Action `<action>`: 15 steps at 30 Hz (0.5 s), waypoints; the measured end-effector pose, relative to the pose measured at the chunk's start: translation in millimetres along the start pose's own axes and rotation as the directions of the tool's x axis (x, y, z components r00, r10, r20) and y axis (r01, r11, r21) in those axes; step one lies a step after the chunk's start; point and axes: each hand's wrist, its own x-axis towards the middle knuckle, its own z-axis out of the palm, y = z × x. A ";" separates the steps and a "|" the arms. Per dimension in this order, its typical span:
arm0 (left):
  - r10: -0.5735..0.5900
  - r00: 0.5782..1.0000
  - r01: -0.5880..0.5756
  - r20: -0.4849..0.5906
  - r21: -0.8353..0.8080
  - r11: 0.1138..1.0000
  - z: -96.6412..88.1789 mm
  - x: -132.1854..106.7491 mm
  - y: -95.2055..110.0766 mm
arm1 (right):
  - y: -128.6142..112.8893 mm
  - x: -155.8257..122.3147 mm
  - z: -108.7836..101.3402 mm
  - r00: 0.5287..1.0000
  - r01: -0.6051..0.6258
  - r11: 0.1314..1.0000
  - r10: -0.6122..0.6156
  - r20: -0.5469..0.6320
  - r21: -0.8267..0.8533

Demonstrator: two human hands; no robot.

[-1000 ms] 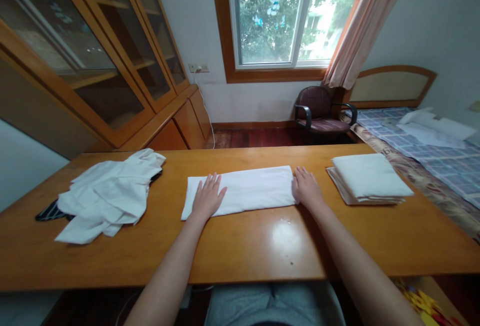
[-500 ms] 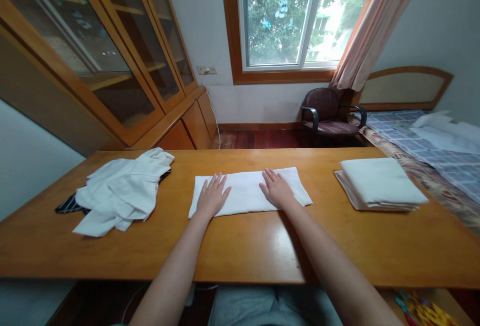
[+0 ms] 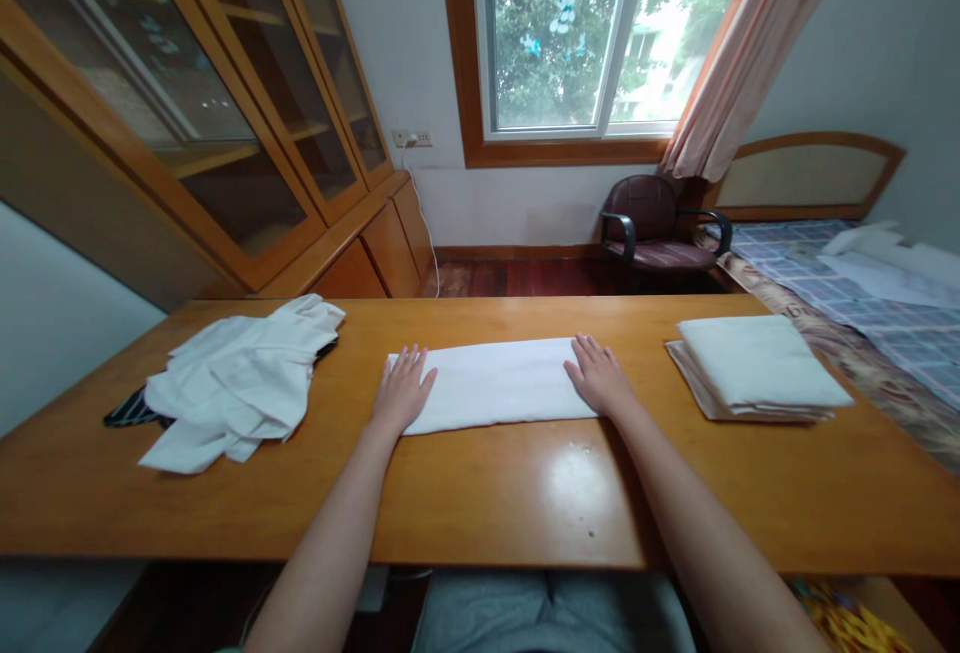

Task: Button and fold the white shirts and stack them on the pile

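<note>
A white cloth (image 3: 496, 385), folded into a long strip, lies across the middle of the wooden table (image 3: 480, 493). My left hand (image 3: 403, 389) rests flat on its left end, fingers stretched out. Flat on the strip's right end lies my right hand (image 3: 598, 376), fingers also extended. Neither hand grips the cloth.
A loose heap of white clothes (image 3: 236, 380) over a dark striped piece (image 3: 129, 409) lies at the table's left. A neat stack of folded cloths (image 3: 756, 366) sits at the right. Beyond the table are a chair (image 3: 654, 223), a bed (image 3: 862, 303) and a glass-door cabinet (image 3: 225, 123).
Both hands have slid outward along the strip: the left to its left end, the right from the middle to its right end. The cloth lies flatter and straighter.
</note>
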 end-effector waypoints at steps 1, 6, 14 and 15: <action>-0.001 1.000 0.001 0.004 0.003 1.000 -0.6 -0.4 0.7 | 1.1 -1.6 -0.4 1.000 -0.005 1.000 0.005 0.001 -0.006; 0.012 1.000 -0.012 0.001 0.004 1.000 -1.9 -4.4 5.8 | 7.6 -11.0 -0.7 1.000 -0.016 0.999 0.016 -0.012 -0.037; 0.044 0.999 -0.044 -0.006 -0.001 0.999 -4.7 -14.0 17.5 | 21.2 -29.4 2.4 0.999 -0.025 0.998 0.024 -0.027 -0.066; 0.043 0.999 -0.043 -0.005 -0.005 0.999 -4.8 -14.5 18.3 | 22.0 -31.1 2.2 0.999 -0.026 0.998 0.024 -0.030 -0.066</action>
